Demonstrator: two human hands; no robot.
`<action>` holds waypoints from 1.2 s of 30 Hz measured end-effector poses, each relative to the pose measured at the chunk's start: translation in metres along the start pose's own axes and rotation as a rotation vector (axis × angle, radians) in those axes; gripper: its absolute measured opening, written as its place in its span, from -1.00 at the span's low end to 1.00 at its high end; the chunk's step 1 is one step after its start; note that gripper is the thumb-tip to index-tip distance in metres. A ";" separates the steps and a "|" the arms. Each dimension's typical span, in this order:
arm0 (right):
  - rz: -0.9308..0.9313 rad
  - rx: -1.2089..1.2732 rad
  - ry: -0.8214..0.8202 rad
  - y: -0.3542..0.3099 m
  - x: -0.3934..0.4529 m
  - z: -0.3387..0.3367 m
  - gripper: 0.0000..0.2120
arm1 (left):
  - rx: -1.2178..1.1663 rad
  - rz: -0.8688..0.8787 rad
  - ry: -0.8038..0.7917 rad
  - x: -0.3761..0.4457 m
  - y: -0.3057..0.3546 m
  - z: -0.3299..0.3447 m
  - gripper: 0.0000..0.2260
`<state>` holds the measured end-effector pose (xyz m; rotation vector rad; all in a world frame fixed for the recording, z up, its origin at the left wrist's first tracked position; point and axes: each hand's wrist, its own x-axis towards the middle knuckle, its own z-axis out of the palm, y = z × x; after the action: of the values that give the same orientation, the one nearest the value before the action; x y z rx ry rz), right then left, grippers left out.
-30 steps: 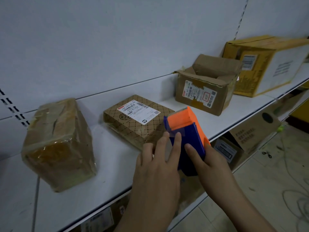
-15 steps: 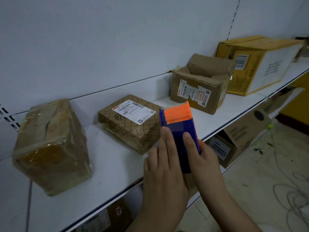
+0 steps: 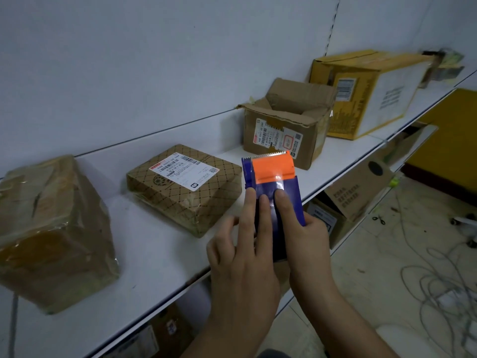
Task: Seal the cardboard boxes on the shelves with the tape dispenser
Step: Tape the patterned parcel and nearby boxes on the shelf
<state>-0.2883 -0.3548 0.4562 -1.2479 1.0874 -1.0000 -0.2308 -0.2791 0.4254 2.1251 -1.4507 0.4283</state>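
Now | both hands (image 3: 242,257) on tape dispenser (image 3: 273,187) | over shelf (image 3: 160,257) front edge

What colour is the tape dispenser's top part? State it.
Orange, above a dark blue body, on the tape dispenser; seen in the head view.

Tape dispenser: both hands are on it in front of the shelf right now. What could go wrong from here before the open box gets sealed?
The serrated blade at the top of the tape dispenser sits just above the left hand fingers feeling for the tape end; a slip could nick them. The open box has crumpled, upright flaps, so tape may bridge poorly unless they are folded flat first. The right hand holds the dispenser past the shelf edge; dropped, it would likely fall to the floor.
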 end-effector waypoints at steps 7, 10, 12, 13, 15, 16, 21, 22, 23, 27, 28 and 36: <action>-0.083 -0.120 0.050 0.003 0.009 -0.010 -0.50 | -0.355 0.064 0.077 -0.005 -0.027 -0.004 -0.20; -0.132 -0.190 0.067 0.004 0.014 -0.019 -0.50 | -0.283 0.133 0.109 0.012 -0.066 -0.019 -0.34; -0.126 -0.198 0.060 0.005 0.018 -0.021 -0.46 | -0.112 0.194 -0.043 0.031 -0.103 -0.032 -0.32; -0.121 -0.200 0.054 0.005 0.019 -0.021 -0.44 | -0.007 0.201 -0.218 0.042 -0.121 -0.040 -0.23; -0.118 -0.205 0.042 0.006 0.021 -0.018 -0.45 | 0.208 0.157 -0.536 0.063 -0.150 -0.047 -0.09; -0.125 -0.208 0.036 0.005 0.022 -0.017 -0.48 | 0.269 0.176 -0.577 0.071 -0.158 -0.045 -0.09; -0.178 -0.246 -0.018 0.001 0.033 -0.017 -0.51 | 0.024 0.216 -0.350 0.088 -0.152 -0.022 -0.15; -0.174 -0.244 -0.027 0.000 0.037 -0.019 -0.51 | -0.036 0.208 -0.288 0.086 -0.153 -0.016 -0.19; -0.163 -0.240 -0.037 -0.001 0.040 -0.020 -0.50 | -0.071 0.205 -0.239 0.083 -0.154 -0.011 -0.23; -0.141 -0.277 -0.082 -0.006 0.054 -0.028 -0.50 | -0.082 0.193 -0.159 0.075 -0.153 -0.003 -0.30; -0.139 -0.285 -0.091 -0.007 0.058 -0.031 -0.51 | -0.074 0.205 -0.155 0.074 -0.149 -0.002 -0.30; -0.061 -0.364 -0.169 -0.003 0.081 -0.067 -0.51 | -0.229 0.228 -0.132 0.076 -0.095 0.027 -0.34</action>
<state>-0.3372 -0.4481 0.4530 -1.6371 1.1350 -0.7443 -0.1154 -0.3259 0.4212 1.8449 -1.7367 0.1948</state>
